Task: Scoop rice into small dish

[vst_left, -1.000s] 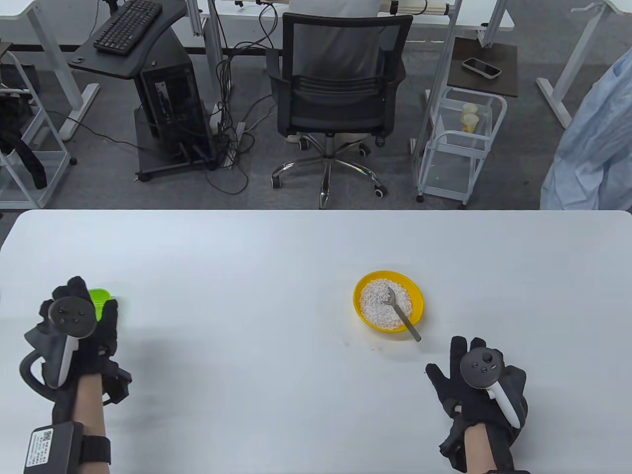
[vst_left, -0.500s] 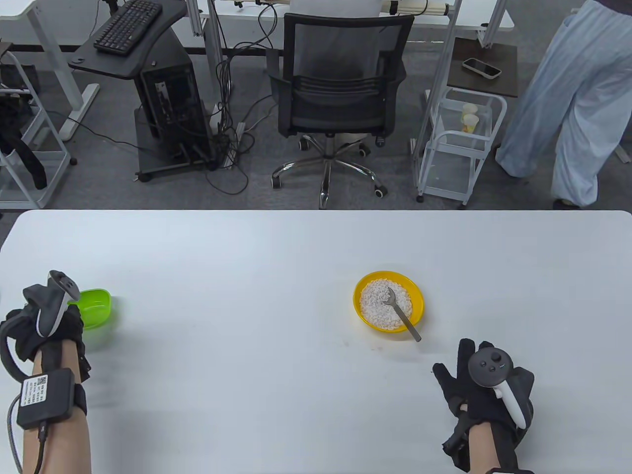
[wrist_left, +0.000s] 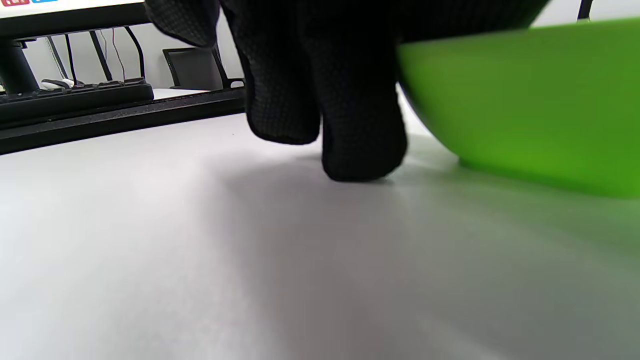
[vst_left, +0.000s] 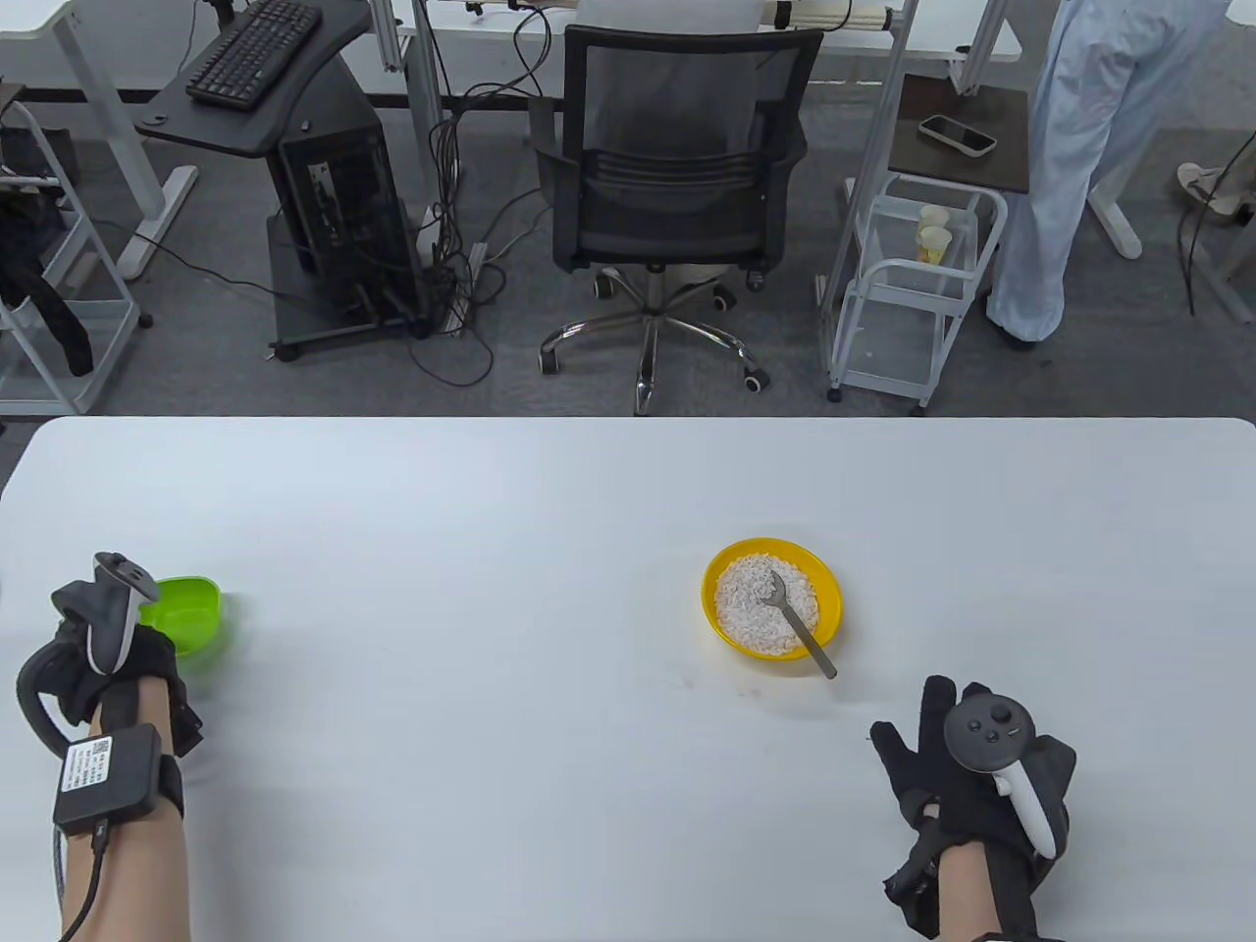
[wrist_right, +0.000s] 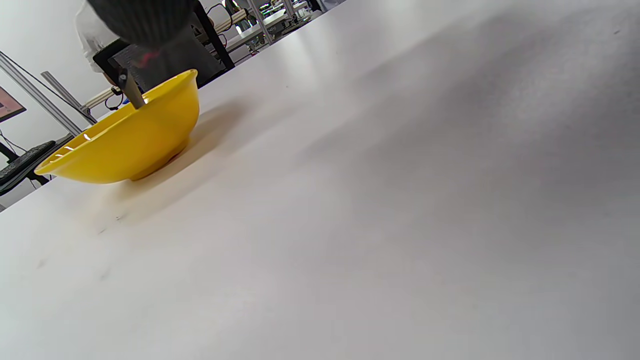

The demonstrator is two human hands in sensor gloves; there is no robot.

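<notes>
A small green dish [vst_left: 196, 610] stands at the table's left. My left hand [vst_left: 103, 638] is turned on its side against the dish's near-left wall and grips its rim. In the left wrist view the gloved fingers [wrist_left: 360, 130] hang down the dish's [wrist_left: 530, 105] outer wall to the table. A yellow bowl [vst_left: 830, 601] of white rice [vst_left: 751, 601] stands right of the middle, with a metal spoon [vst_left: 803, 633] lying in it, handle over the near-right rim. My right hand [vst_left: 917, 721] lies palm down with fingers spread, empty, near and right of the bowl [wrist_right: 130, 145].
The white table's [vst_left: 510, 687] far edge runs across the table view. Beyond it stand an office chair [vst_left: 677, 186], a computer cart [vst_left: 324, 196] and a white trolley [vst_left: 913, 285]. A person [vst_left: 1099, 128] walks at the back right.
My left hand turned from palm-down over the green dish onto its side and took the rim. My right hand slid slightly right and nearer. The person in the background walked left.
</notes>
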